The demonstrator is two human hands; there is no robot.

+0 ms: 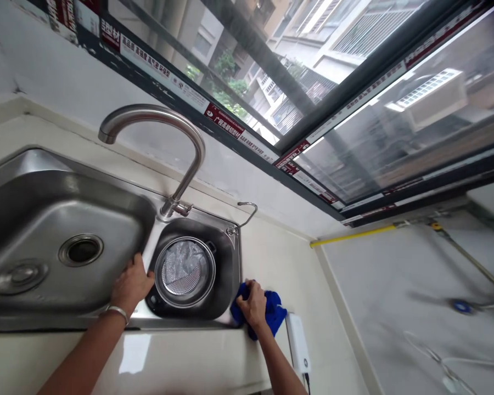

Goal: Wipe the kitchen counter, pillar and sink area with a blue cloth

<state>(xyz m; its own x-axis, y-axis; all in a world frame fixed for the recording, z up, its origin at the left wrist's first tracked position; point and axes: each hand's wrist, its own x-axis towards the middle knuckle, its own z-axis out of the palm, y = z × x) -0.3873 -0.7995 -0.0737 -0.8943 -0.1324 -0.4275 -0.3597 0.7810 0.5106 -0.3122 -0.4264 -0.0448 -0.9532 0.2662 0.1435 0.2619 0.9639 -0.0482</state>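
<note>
My right hand (253, 303) is closed on a blue cloth (274, 312), pressing it onto the right rim of the steel sink (235, 263), at the edge of the small basin. My left hand (130, 285) rests on the divider between the two basins, fingers curled over its edge and holding nothing; a metal bangle sits on that wrist. A round steel strainer basket (185, 271) with a silvery mesh pad inside sits in the small basin between my hands.
The large basin (33, 219) with its drain (80, 249) lies to the left. A curved faucet (177, 142) arches over the sink. A white device (298, 343) with a cable lies on the countertop by the cloth. Window and tiled wall stand behind.
</note>
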